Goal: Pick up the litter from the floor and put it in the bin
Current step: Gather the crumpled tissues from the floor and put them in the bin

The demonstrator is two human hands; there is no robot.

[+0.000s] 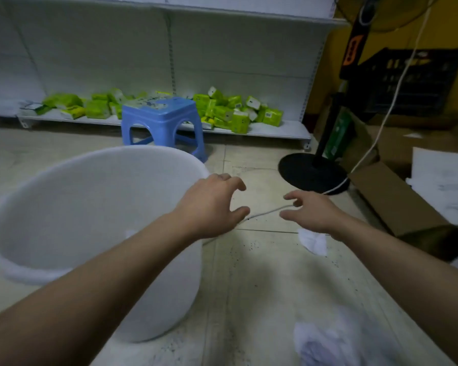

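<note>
Litter, near: crumpled white wad [325, 344] on the floor [262, 286], untouched.
Litter, mid: second white scrap [312, 241] just under the right wrist, not yet lifted.
Bin [95, 207]: left, one pale bit inside, maybe paper; too blurred to tell.
Left hand [212, 204]: fingers spread, empty.
Right hand [312, 212]: fingers spread, empty, above the cord [267, 213].
Progress: early, both pieces left.

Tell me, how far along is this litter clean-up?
Early, it seems. The white bin holds maybe one small white scrap; its contents are hard to tell. Both the left hand and right hand are open and empty. Left: a crumpled tissue under the right hand, and a bigger paper wad nearer the camera.
</note>
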